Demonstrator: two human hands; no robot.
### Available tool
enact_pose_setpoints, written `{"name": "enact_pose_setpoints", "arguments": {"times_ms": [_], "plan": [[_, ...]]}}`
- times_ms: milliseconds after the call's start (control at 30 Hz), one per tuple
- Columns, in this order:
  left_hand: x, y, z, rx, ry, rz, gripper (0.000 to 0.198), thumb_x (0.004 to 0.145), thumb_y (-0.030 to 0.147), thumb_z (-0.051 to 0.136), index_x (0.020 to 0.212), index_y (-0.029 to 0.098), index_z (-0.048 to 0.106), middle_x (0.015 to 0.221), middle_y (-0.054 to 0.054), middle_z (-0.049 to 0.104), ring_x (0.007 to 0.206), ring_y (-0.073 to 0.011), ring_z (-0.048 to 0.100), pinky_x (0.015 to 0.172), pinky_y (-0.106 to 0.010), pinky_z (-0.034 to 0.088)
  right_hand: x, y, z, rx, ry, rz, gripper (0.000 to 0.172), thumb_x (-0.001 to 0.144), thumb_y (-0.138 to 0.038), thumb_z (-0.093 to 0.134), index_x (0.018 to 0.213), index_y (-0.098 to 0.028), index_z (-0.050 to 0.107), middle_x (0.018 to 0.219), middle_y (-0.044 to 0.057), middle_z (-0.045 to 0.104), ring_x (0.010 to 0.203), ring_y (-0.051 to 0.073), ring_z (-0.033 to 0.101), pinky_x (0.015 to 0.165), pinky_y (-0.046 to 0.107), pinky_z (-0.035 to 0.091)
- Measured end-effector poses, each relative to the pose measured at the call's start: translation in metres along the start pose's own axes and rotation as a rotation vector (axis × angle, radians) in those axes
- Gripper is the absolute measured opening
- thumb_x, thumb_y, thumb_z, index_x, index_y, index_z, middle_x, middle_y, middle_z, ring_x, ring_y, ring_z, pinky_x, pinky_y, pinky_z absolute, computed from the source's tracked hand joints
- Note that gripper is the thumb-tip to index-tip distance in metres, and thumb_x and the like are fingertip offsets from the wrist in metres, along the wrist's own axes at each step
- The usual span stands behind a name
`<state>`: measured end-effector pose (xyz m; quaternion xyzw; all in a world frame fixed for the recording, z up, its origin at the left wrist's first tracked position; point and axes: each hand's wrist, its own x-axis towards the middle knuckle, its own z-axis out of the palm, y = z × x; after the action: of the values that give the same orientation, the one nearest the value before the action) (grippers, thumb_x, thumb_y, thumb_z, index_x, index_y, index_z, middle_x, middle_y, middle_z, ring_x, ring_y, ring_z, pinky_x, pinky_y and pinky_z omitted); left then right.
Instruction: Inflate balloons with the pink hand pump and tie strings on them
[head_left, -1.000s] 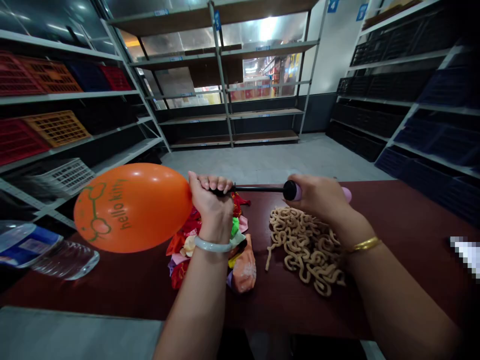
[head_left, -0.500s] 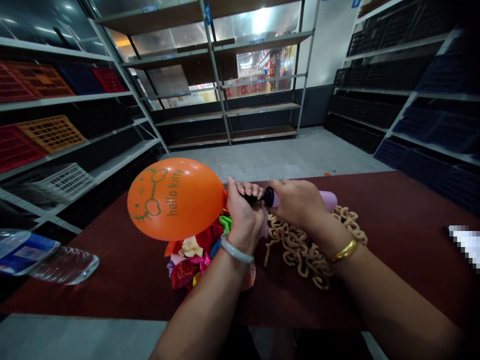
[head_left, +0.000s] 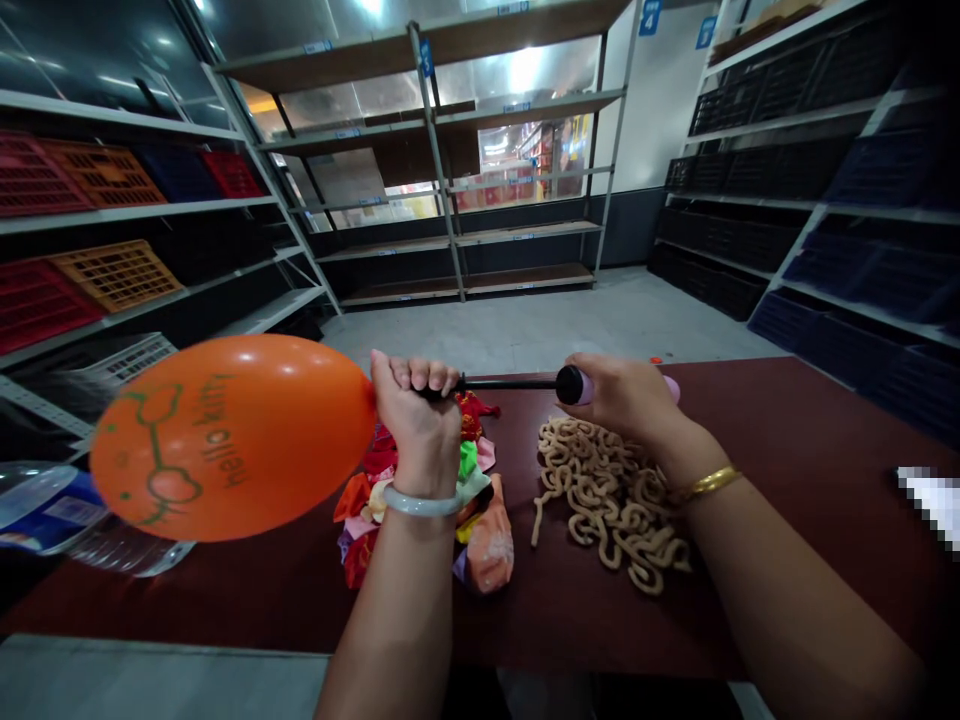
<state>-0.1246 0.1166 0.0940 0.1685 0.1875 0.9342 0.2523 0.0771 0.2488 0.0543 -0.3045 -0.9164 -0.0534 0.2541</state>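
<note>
An inflated orange balloon (head_left: pixel 232 440) printed with "hello kitty" hangs at the left, its neck hidden at my left fist. Closed fingers of my left hand (head_left: pixel 416 420) grip the black end of a balloon pump (head_left: pixel 510 384), the balloon's neck beside the thumb. My right hand (head_left: pixel 626 400) is wrapped round the pump's lilac body with its black collar. Between the hands a long black rod of the pump is exposed. Beneath my left wrist lies a pile of limp, colourful balloons (head_left: pixel 491 545). A heap of tan, curly cord (head_left: pixel 607 510) sits below my right hand.
All this is on a dark red table (head_left: pixel 795 480). A clear water bottle (head_left: pixel 71 515) lies at its left, partly behind the balloon. A pixelated white object (head_left: pixel 930 505) is at the right edge. Shelves with crates (head_left: pixel 120 275) stand left and right, with a rack (head_left: pixel 450 230) behind.
The balloon has grown larger and moved left with my left hand. My hands have drawn apart, exposing the pump's black rod. The view has tilted slightly.
</note>
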Motion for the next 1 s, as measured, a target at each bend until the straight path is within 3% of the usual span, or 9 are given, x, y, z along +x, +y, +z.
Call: {"name": "enact_pose_setpoints", "arguments": {"times_ms": [167,333,533,633,867,1000], "plan": [[-0.012,-0.022,0.001,-0.023,-0.05,-0.046,0.048,0.094,0.043,0.051,0.059,0.019,0.028,0.047,0.007,0.028,0.038,-0.0068,0.03,0.043,-0.023,0.025,-0.001,-0.023,0.001,-0.042,-0.019,0.013,0.039,0.078,-0.052,0.06,0.105,-0.023,0.061,0.09,0.006,0.071,0.076,0.021,0.063,0.062,0.031,0.032],[-0.036,-0.053,0.005,-0.024,-0.148,-0.212,0.048,0.094,0.047,0.05,0.059,0.019,0.032,0.049,0.006,0.031,0.042,-0.0076,0.036,0.047,-0.024,0.031,-0.005,-0.048,-0.002,-0.053,0.006,-0.004,0.038,0.082,-0.053,0.056,0.103,-0.021,0.06,0.09,0.006,0.071,0.077,0.023,0.064,0.062,0.033,0.031],[-0.045,-0.071,0.002,-0.009,-0.139,-0.252,0.048,0.092,0.048,0.054,0.06,0.019,0.033,0.05,0.005,0.036,0.044,-0.0085,0.04,0.05,-0.024,0.035,-0.004,-0.054,0.0,-0.048,-0.03,0.018,0.041,0.084,-0.055,0.053,0.103,-0.02,0.061,0.09,0.008,0.071,0.078,0.023,0.064,0.063,0.032,0.031],[-0.038,-0.06,0.001,0.01,-0.115,-0.228,0.049,0.091,0.05,0.054,0.059,0.019,0.033,0.049,0.006,0.034,0.043,-0.0084,0.038,0.049,-0.024,0.034,-0.002,-0.051,0.003,-0.02,-0.041,-0.012,0.042,0.084,-0.056,0.052,0.103,-0.02,0.062,0.09,0.009,0.071,0.079,0.024,0.064,0.064,0.032,0.032],[-0.005,-0.002,-0.001,-0.03,-0.017,-0.057,0.049,0.094,0.042,0.05,0.057,0.02,0.027,0.045,0.007,0.027,0.036,-0.0082,0.03,0.043,-0.025,0.025,0.0,-0.015,0.0,-0.01,-0.024,-0.015,0.038,0.08,-0.053,0.058,0.106,-0.026,0.063,0.09,0.003,0.072,0.076,0.021,0.064,0.061,0.03,0.031],[-0.001,0.002,-0.003,-0.054,-0.023,-0.042,0.049,0.095,0.04,0.049,0.056,0.02,0.027,0.044,0.006,0.026,0.036,-0.0082,0.03,0.042,-0.025,0.024,-0.001,-0.004,-0.008,-0.028,0.011,0.006,0.035,0.079,-0.05,0.06,0.105,-0.026,0.063,0.089,0.002,0.071,0.077,0.02,0.063,0.06,0.03,0.03]]}}
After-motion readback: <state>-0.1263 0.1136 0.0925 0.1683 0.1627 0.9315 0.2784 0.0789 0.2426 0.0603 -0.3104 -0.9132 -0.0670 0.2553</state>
